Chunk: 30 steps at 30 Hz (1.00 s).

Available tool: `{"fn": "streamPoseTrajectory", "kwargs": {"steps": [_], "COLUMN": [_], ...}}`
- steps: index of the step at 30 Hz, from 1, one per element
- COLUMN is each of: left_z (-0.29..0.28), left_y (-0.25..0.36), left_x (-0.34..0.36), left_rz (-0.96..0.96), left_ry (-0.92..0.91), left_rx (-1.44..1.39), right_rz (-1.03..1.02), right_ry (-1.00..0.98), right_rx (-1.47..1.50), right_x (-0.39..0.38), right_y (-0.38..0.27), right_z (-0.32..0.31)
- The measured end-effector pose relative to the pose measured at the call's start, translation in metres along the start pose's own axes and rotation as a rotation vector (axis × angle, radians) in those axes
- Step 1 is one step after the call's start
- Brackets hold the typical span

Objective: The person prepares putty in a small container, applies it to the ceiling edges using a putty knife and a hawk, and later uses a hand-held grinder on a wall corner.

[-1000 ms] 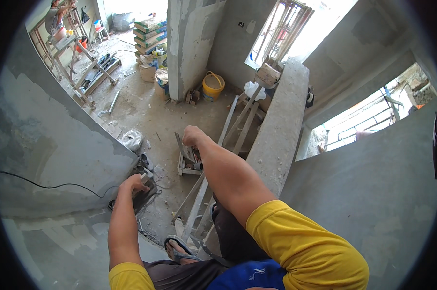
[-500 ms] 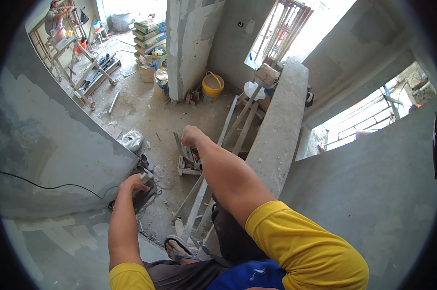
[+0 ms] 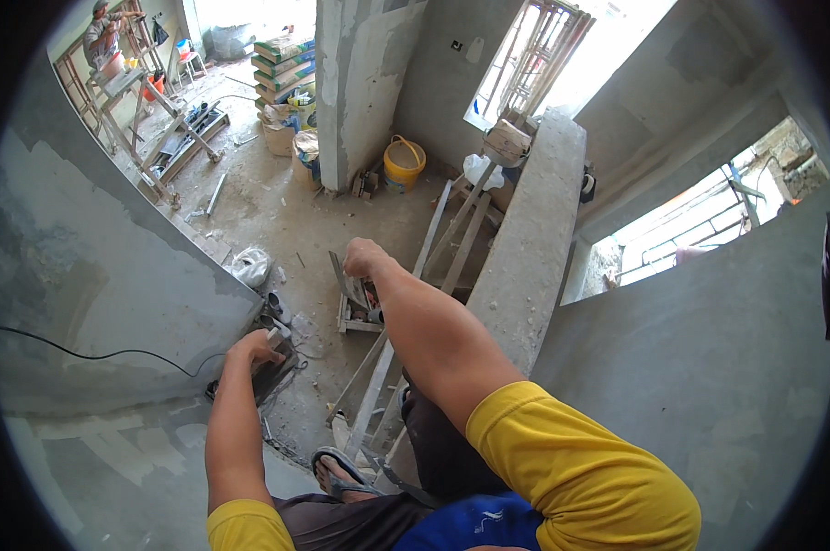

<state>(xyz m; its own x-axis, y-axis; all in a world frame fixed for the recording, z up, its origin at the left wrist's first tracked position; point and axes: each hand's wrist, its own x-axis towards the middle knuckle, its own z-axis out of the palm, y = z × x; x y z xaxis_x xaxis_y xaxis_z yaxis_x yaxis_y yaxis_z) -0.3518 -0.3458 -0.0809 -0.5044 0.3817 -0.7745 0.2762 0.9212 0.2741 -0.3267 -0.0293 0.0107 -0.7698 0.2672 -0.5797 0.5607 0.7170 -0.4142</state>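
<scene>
My left hand (image 3: 255, 347) is closed beside the corner of the left wall. In its grip is a flat dark tool with a pale edge (image 3: 278, 334), partly covered by the fingers; its exact kind is unclear. Out in front of me, my right hand (image 3: 367, 258) is bent into a fist. A thin grey flat blade (image 3: 335, 269), like a trowel's, shows beside and below that fist, its handle hidden by the fingers. On the floor beneath the right forearm sits a small wooden frame (image 3: 360, 326) with odds and ends in it.
A dusty plank (image 3: 534, 220) runs along my right on a scaffold with metal bars (image 3: 375, 390). My sandalled foot (image 3: 339, 471) is below. A yellow bucket (image 3: 404, 165), stacked sacks (image 3: 282, 72) and a white bag (image 3: 250, 266) lie beyond. Another person (image 3: 107, 37) works at far left.
My hands and arms hold nearly the same position. At the far left, the other person has shifted slightly.
</scene>
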Motion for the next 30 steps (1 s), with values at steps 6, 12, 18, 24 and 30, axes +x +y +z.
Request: {"fn": "streamPoseTrajectory", "kwargs": {"steps": [6, 12, 18, 24, 30], "left_z": [-0.005, -0.005, -0.006, -0.006, -0.002], "left_y": [0.011, 0.009, 0.012, 0.012, 0.003], "left_x": [-0.009, -0.007, -0.011, -0.008, -0.004], "left_rz": [-0.025, -0.015, -0.041, -0.025, -0.028], "left_ry": [0.01, -0.001, -0.015, -0.009, -0.019], "left_rx": [0.02, -0.027, 0.0, 0.002, -0.016], "right_rz": [0.049, 0.011, 0.013, 0.014, 0.056], "right_ry": [-0.053, -0.004, -0.012, 0.001, -0.072], "right_rx": [-0.01, -0.002, -0.006, -0.009, -0.013], "right_x": [-0.001, 0.001, 0.003, 0.008, 0.001], "right_y": [-0.001, 0.003, 0.001, 0.007, 0.0], "right_z": [-0.003, 0.001, 0.002, 0.004, 0.0]}}
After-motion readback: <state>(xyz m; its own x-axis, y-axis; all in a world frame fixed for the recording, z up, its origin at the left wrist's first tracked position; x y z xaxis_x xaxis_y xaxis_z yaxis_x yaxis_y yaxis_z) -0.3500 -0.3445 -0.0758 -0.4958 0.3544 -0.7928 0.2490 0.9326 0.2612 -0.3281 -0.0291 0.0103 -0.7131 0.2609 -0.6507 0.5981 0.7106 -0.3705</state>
